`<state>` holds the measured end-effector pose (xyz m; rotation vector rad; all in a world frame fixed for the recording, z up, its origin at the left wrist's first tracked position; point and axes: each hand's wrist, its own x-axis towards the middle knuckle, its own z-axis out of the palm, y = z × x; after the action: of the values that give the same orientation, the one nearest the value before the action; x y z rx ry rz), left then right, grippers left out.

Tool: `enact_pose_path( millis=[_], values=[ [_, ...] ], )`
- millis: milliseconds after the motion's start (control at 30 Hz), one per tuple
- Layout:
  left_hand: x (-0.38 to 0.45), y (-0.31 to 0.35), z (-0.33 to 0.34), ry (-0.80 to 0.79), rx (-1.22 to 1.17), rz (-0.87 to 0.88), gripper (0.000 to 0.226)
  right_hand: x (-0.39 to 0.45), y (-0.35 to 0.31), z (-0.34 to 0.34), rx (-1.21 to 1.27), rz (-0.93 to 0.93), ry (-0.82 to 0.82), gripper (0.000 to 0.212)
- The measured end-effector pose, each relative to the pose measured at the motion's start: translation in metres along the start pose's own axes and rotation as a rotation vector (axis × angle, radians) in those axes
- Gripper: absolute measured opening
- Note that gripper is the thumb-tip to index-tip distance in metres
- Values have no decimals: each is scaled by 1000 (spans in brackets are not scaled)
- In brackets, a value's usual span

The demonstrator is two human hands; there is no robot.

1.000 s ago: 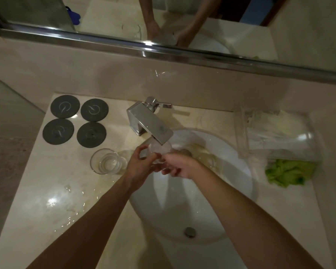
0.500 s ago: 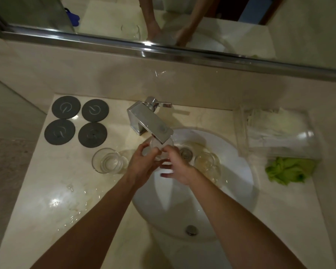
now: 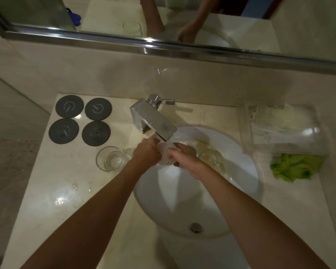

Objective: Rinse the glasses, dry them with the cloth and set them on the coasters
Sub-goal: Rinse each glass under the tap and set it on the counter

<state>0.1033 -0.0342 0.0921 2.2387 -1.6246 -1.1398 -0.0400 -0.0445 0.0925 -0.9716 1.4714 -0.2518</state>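
My left hand [image 3: 146, 152] and my right hand [image 3: 183, 158] together grip a clear glass [image 3: 165, 153] under the chrome tap [image 3: 153, 118], over the white basin [image 3: 244, 183]. A second glass [image 3: 210, 157] lies inside the basin to the right of my hands. A third glass [image 3: 111, 158] stands upright on the counter left of the basin. Several dark round coasters [image 3: 80, 120] lie bare at the back left. The green cloth [image 3: 295, 166] sits crumpled on the counter at the right.
A clear plastic box [image 3: 283, 131] with pale contents stands behind the cloth. Water drops spot the marble counter [image 3: 56, 200] at the front left. The mirror's metal frame [image 3: 163, 46] runs above the backsplash. The drain [image 3: 196, 227] is near the basin's front.
My hands have shifted slightly around the glass under the tap, turning it. The other glasses, coasters and cloth have not moved.
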Motion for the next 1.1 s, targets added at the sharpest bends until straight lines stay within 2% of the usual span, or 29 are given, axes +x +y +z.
enact_pose_path(
  millis=[67, 100, 167, 267, 333, 433, 500, 633, 700, 733, 800, 833, 900, 1000, 1100],
  values=[
    [0, 8, -6, 68, 158, 24, 34, -2, -2, -4, 19, 71, -72, 3],
    [-2, 11, -6, 62, 139, 12, 33, -2, -2, -5, 32, 85, -84, 3],
    [-5, 11, -2, -8, -135, -68, 24, 0, -2, -6, 59, 100, -61, 1],
    [-13, 9, 5, -186, -602, -240, 16, -1, -2, -4, 151, 141, -16, 11],
    [-12, 9, 8, -162, -678, -232, 22, 0, 3, 2, 253, 155, 9, 14],
    [-10, 12, 12, -106, -803, -223, 23, 2, 11, 18, 417, 135, 44, 46],
    [-8, 12, 13, -104, -888, -250, 27, 3, 14, 28, 500, 85, 77, 45],
    [-8, 10, 12, -155, -843, -250, 26, 2, 8, 28, 512, 36, 128, 31],
    [-10, 17, 0, -98, -723, -246, 12, -3, 3, 20, 398, 46, 106, 14],
    [-8, 16, -5, -37, -586, -210, 8, -4, 1, 14, 336, 51, 92, 8],
    [-4, 13, -12, 34, -336, -16, 9, -6, -3, 3, 246, 84, 23, 6],
    [-3, 12, -14, 27, -260, 70, 15, -6, -5, -1, 210, 118, -23, 5],
    [-2, 11, -15, -41, -183, 108, 27, -6, -10, -7, 128, 177, -84, 8],
    [-4, 17, -13, -141, -219, 37, 38, -1, -11, -10, 84, 153, -78, 15],
    [-6, 20, -6, -106, -444, -87, 31, 3, -3, 0, 292, 87, 16, 32]
  ],
)
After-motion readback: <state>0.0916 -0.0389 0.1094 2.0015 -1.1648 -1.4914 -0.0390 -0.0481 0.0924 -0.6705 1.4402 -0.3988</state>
